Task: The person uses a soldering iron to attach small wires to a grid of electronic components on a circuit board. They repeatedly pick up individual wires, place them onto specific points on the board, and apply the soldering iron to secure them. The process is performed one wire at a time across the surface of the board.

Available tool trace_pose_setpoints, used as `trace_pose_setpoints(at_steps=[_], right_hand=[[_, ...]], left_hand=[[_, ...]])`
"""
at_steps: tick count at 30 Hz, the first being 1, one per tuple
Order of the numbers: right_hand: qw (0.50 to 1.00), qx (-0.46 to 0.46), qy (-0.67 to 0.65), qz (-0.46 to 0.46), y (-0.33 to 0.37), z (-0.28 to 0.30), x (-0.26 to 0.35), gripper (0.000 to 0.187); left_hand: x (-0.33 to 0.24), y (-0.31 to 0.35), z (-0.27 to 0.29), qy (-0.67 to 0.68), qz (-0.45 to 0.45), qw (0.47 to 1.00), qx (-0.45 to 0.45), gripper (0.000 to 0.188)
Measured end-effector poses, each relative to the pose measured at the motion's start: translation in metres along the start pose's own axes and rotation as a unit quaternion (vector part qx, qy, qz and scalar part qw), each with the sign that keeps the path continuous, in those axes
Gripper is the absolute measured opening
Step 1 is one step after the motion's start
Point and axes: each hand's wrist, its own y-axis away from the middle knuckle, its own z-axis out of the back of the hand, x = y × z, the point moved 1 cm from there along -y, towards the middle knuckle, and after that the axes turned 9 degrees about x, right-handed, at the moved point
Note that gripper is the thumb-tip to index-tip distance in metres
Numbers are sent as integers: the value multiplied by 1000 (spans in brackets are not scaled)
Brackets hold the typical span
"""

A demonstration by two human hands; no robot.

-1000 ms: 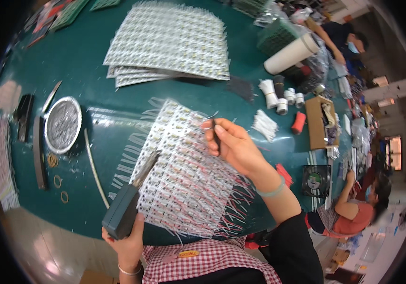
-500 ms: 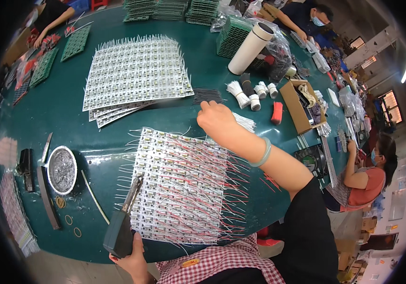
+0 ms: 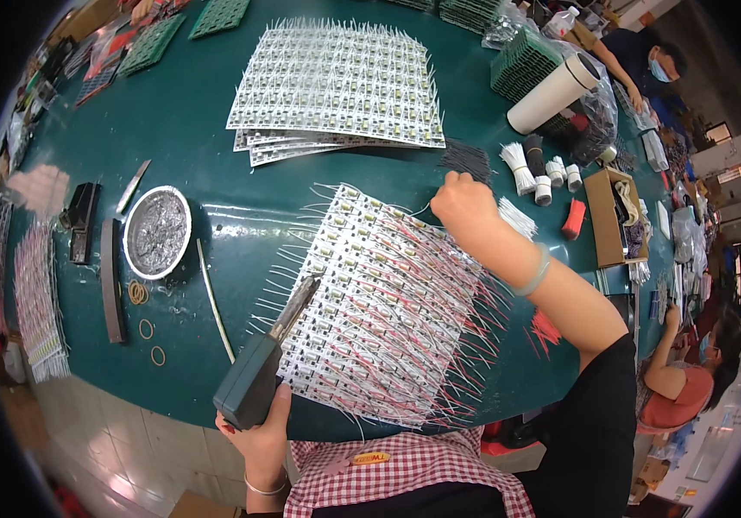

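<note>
In my left hand [image 3: 262,440] is a dark green soldering gun [image 3: 249,380], its metal tip resting over the left side of a white circuit-board panel [image 3: 370,302]. Rows of small parts cover this panel, with red and white wires standing out of it. My right hand [image 3: 465,205] is closed at the panel's far right corner, beside a pile of black wires [image 3: 465,160]. Its fingertips are pressed together, and what they hold, if anything, is hidden. White cut wires [image 3: 517,217] lie just right of that hand.
Stacked white panels [image 3: 336,86] lie at the back. A foil-lined bowl [image 3: 157,233], a dark bar [image 3: 113,281] and rubber bands [image 3: 146,328] are on the left. Tied wire bundles [image 3: 519,168], a white flask [image 3: 553,93] and a cardboard box [image 3: 608,216] stand on the right. Other people work around the table.
The view has turned, so the table's things sit further right and the panel looks tilted. My right hand stays closed near the black wires; my left hand still grips the soldering gun.
</note>
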Motion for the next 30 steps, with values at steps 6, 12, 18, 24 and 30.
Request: trace_pose_setpoints(at_steps=[6, 12, 18, 24, 30], right_hand=[[988, -92, -120, 28, 21, 35, 1, 23], [862, -221, -447, 94, 59, 64, 75, 22], [841, -254, -474, 55, 71, 47, 120, 29], [841, -251, -476, 54, 79, 41, 126, 32], [843, -243, -476, 65, 80, 39, 125, 33]], left_hand=[[-1, -1, -4, 20, -1, 1000, 24, 32], [-24, -3, -10, 101, 67, 992, 29, 38], [-14, -2, -7, 68, 64, 995, 39, 37], [-6, -3, -11, 23, 29, 998, 57, 31], [-12, -2, -14, -22, 9, 995, 99, 24]])
